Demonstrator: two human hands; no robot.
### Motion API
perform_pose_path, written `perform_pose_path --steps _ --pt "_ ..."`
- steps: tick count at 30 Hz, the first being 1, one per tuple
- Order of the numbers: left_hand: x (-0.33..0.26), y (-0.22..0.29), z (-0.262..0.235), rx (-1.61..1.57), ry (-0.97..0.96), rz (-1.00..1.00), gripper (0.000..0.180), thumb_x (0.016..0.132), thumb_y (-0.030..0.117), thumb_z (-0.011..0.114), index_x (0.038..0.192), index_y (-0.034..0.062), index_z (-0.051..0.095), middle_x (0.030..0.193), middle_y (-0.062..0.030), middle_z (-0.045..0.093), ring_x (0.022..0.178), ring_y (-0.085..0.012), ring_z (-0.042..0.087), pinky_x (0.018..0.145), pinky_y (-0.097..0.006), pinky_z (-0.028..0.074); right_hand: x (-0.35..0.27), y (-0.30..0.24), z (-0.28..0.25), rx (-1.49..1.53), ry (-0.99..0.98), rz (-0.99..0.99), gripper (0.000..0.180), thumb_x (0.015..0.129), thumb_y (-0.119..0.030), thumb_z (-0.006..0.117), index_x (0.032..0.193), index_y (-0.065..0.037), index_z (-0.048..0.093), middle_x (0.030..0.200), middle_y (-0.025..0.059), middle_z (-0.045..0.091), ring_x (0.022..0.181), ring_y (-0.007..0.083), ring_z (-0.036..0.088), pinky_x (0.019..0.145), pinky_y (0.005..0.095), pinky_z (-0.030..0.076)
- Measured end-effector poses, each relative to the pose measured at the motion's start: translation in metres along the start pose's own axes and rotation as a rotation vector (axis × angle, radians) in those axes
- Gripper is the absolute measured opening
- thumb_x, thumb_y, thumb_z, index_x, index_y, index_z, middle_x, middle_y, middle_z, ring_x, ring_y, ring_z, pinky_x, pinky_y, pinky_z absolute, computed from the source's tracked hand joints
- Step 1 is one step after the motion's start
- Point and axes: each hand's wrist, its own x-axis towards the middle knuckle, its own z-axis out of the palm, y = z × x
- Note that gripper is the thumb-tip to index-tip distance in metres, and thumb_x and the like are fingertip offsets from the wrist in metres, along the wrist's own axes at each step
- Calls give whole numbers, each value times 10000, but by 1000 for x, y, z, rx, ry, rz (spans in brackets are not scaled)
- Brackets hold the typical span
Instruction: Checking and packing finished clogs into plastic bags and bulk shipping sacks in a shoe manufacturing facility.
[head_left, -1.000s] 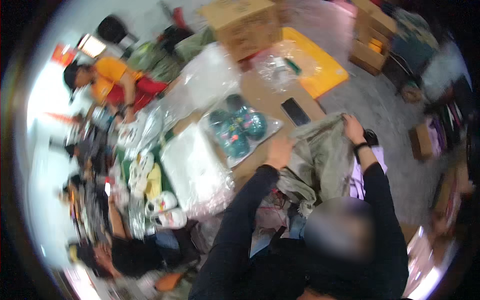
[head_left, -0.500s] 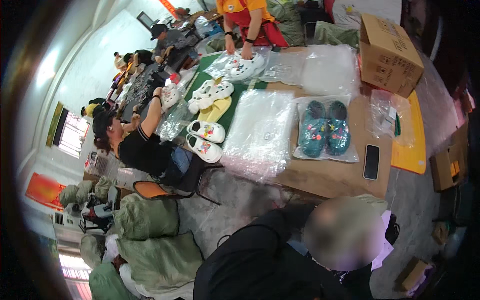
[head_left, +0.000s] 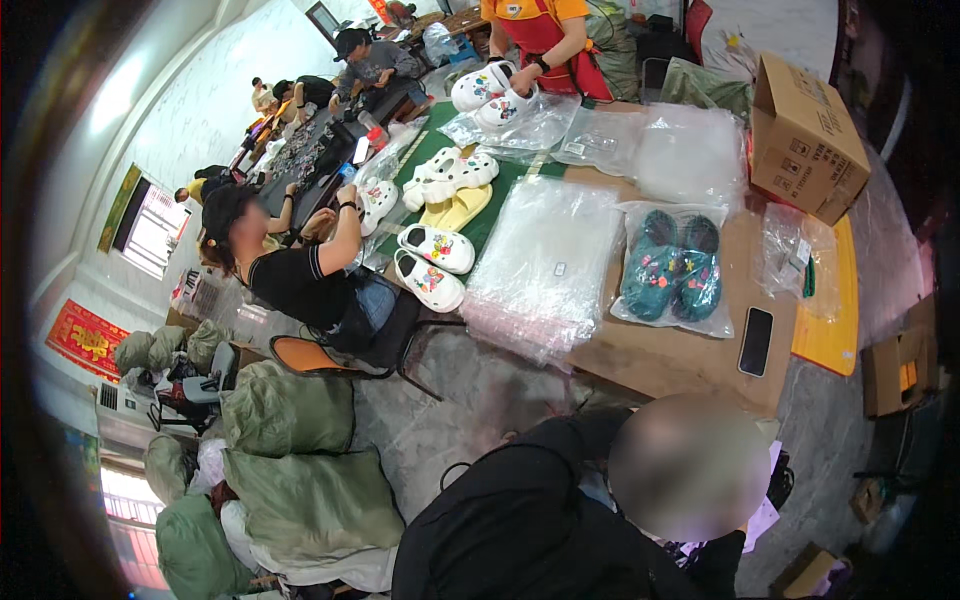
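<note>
Head view first and only: honestly can't tell what the person's two hands are doing, they're hidden behind that dark sleeve (head_left: pixel 520 500) and a blurred patch (head_left: pixel 690 465) by the near edge of the counter (head_left: pixel 655 365). A scrap of what's probably a drab sack (head_left: pixel 770 428) peeks out past the blur. The green clogs (head_left: pixel 655 272) lie side by side in a clear bag (head_left: pixel 716 323) on the counter, near the phone (head_left: pixel 756 342) and just right of a bag stack (head_left: pixel 545 255). If it's the sack being handled, I'd grip its rim two-handed and keep it low, so it doesn't drag the phone off. Compared with a second ago, when both hands were up with the sack, they've dropped from sight. Also, the co-worker (head_left: pixel 545 35) in orange seems to have lifted those white clogs (head_left: pixel 482 90) since half a second ago.
</note>
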Motion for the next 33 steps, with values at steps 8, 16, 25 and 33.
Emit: perform_pose_path --steps 8,16,25,33 --pt "-48 41 28 395 223 -486 471 696 154 593 1163 145 524 1003 -226 505 845 -370 523 713 -490 415 -46 34 76 -190 -105 -14 313 820 -196 532 1031 35 542 1001 123 593 902 240 560 769 331 453" --pt "-30 14 42 91 296 -540 382 720 192 577 1076 70 510 939 -198 495 875 -366 495 732 -433 401 -76 60 -43 -400 -85 -68 302 788 -160 570 1012 41 549 986 123 600 876 236 568 752 327 457" --pt "-89 54 42 440 86 -489 738 659 135 656 1302 77 298 1193 -284 349 942 -401 497 816 -422 415 -177 -63 140 347 73 247 514 866 -360 476 1247 -25 394 1204 104 487 1065 223 466 904 321 352" --pt "-156 67 27 901 455 -207 581 715 53 560 1257 54 351 1288 -266 285 1065 -396 423 909 -449 352 -162 4 137 -978 321 54 546 773 -176 618 1195 75 381 1173 260 473 1059 346 471 922 353 345"
